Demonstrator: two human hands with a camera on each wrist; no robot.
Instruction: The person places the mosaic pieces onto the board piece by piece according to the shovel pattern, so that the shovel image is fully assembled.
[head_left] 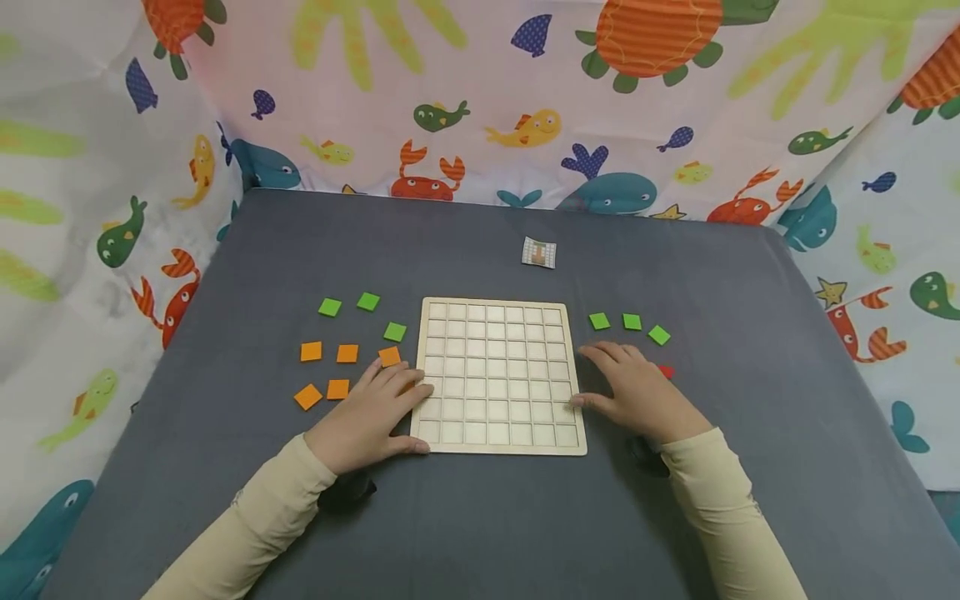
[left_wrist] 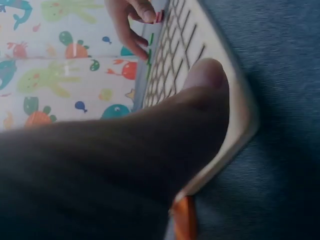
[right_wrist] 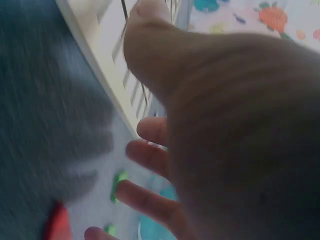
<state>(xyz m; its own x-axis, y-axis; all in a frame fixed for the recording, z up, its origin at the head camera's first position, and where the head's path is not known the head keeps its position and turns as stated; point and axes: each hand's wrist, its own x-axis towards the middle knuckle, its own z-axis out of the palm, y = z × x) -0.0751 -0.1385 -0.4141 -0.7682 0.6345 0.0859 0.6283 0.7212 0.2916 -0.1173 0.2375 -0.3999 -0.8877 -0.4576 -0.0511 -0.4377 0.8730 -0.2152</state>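
A pale wooden grid board (head_left: pixel 495 375) with square cells lies on the table. My left hand (head_left: pixel 369 418) rests along its left edge, fingers stretched out over the rim and thumb at the near left corner. In the left wrist view that thumb (left_wrist: pixel 205 92) lies on the board's face. At the right edge, my right hand (head_left: pixel 639 390) touches the rim with its thumb, while its other fingers (right_wrist: pixel 152 200) are spread beside the board. One orange square (head_left: pixel 389 357) is close to the left fingers. Behind the right hand, a red piece (head_left: pixel 666 372) is mostly hidden.
Several orange squares (head_left: pixel 347 353) and three green squares (head_left: pixel 368 302) lie left of the board. Three more green squares (head_left: pixel 632 322) lie to its right. Beyond it is a small printed card (head_left: pixel 538 252). Patterned cloth (head_left: pixel 480 100) borders the grey table (head_left: pixel 480 533).
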